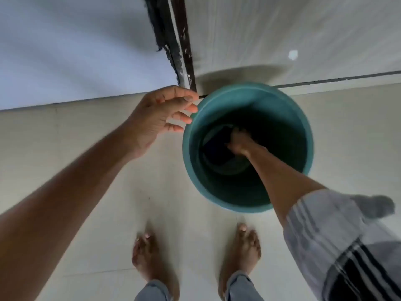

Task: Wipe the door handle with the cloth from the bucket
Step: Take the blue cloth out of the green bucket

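Note:
A teal plastic bucket (303,127) stands on the tiled floor just in front of my bare feet. My right hand (238,143) reaches down inside it to the bottom, fingers closed on a dark cloth (217,146) that lies there. My left hand (158,118) hovers beside the bucket's left rim with fingers spread, holding nothing. The door handle is out of view.
A dark door frame (180,40) rises behind the bucket, between a white wall on the left and a pale door panel (282,29) on the right. My feet (147,255) stand on cream floor tiles below the bucket.

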